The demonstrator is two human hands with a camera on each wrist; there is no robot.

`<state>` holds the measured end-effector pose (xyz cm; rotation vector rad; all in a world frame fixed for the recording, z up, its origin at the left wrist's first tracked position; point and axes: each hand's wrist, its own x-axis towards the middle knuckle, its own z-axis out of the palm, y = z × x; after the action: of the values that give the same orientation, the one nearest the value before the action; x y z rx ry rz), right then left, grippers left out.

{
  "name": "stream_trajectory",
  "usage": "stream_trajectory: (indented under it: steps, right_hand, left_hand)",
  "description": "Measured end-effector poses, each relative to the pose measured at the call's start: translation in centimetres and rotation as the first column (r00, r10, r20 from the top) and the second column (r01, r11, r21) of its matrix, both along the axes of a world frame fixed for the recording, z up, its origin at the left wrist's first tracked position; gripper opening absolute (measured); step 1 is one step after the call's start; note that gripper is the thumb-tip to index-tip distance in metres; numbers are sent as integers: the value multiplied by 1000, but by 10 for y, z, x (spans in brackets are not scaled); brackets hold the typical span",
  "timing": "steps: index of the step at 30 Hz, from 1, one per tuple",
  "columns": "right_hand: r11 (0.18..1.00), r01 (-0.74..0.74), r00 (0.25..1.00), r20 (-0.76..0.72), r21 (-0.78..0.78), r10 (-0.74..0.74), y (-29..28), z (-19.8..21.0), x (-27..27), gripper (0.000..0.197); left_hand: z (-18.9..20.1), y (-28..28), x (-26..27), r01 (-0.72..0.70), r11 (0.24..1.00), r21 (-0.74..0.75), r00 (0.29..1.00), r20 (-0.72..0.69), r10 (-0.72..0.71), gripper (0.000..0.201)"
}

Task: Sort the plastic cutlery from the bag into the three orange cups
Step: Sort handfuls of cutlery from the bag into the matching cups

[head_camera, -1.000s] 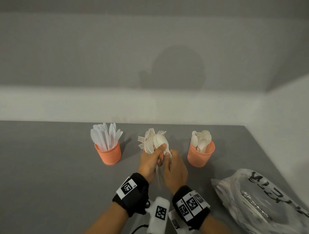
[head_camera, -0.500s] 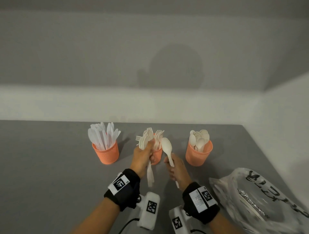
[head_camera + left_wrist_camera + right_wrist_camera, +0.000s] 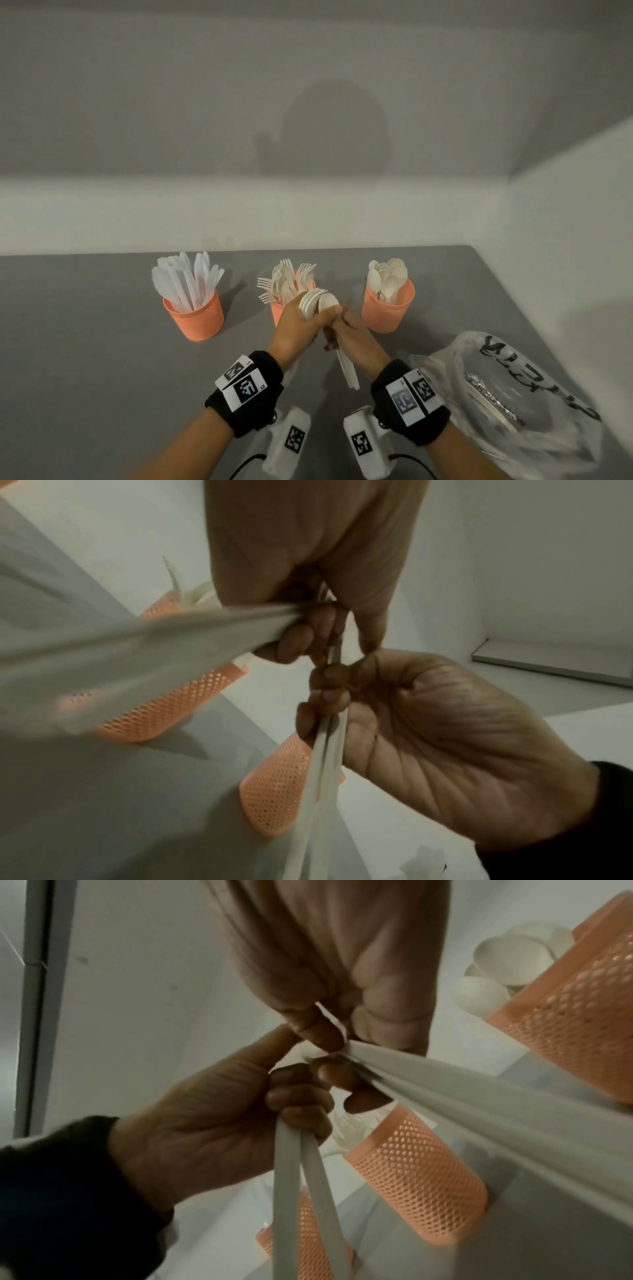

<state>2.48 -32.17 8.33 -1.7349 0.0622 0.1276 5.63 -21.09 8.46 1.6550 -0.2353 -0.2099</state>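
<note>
Two hands meet mid-frame over a small bundle of pale plastic spoons (image 3: 317, 303), in front of the middle orange cup.

Left hand (image 3: 298, 329) grasps the spoon bowls; right hand (image 3: 356, 337) curls round the handles below. Best, I judge, to peel off one spoon by its handle and carry it to the right-hand cup (image 3: 388, 310). Spoons look thin, cream-white, nested. Bag (image 3: 534, 404) lies lower right.
</note>
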Motion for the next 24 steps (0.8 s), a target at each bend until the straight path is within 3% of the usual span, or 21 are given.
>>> stream_trajectory:
  steps: [3,5,8,10,11,13,15,21,24]
  right_hand:
    - [994,112,993,27,-13,-112,-12,-1,2,18]
    - [969,247,968,32,30,-247,-26,1,10,14]
    - [862,443,878,77,247,-473,-55,19,25,11]
    - [801,474,831,114,365,-544,-75,41,28,12]
    - [785,476,811,148,396,-566,-86,49,30,22]
    - [763,483,760,228,429,-609,-102,59,34,32]
    - [737,516,713,257,437,-652,-110,54,40,28]
    - [705,581,687,219,407,-693,-113,19,48,19]
    - [691,606,686,180,394,-705,-110,3,50,11]
  left_hand:
    - [4,-1,1,90,996,-24,996,-9,-90,20]
    - [4,1,10,19,998,-54,998,-60,-22,33]
    - [16,6,30,-132,988,-78,990,-68,126,34]
    - [33,11,48,-170,976,-132,985,-4,171,29]
    - [41,13,58,-176,969,-174,983,29,183,27]
    - [58,16,74,-186,952,-243,972,95,214,24]
    - [67,16,85,-192,940,-281,960,147,239,22]
    - [37,7,95,-191,963,-189,946,225,232,23]
    - [9,7,96,-205,979,8,920,342,190,30]
